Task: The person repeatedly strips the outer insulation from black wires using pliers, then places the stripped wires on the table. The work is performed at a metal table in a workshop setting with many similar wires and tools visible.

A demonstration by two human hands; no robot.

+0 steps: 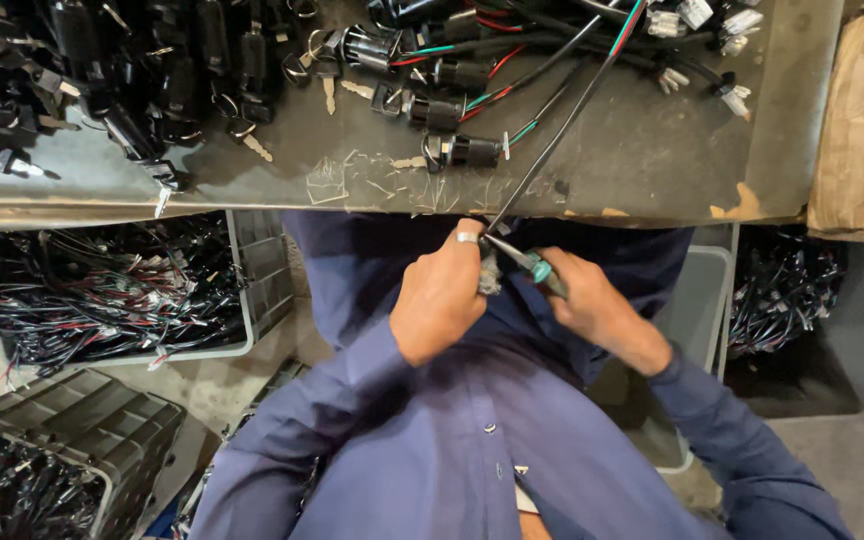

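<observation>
At the bottom of the frame a blue shirt (472,440) fills the view, its sleeves reaching up to both hands at the centre. The left hand (442,295), ringed on one finger, is closed in a grip on a black cable (562,125) just below the counter (642,160) edge. The right hand (592,305) is clamped on a tool with green handles (537,267), whose tip is set against the cable right beside the left fingers. From there the cable is stretched diagonally to the upper right, over the counter.

At the left, below the counter, a grey crate (262,270) is filled with black wire harnesses (102,295), and a dark ribbed bin (82,430) is seen in the lower left. A grey tub (707,290) lies behind the right forearm, with more wiring (782,285) at its right.

Further off, on the counter, black locks with keys (132,70) are heaped at the upper left, and locks with red and green wires (442,75) are spread at upper centre. White plugs (712,25) are seen at the upper right, and a cardboard box (852,120) at the right edge.
</observation>
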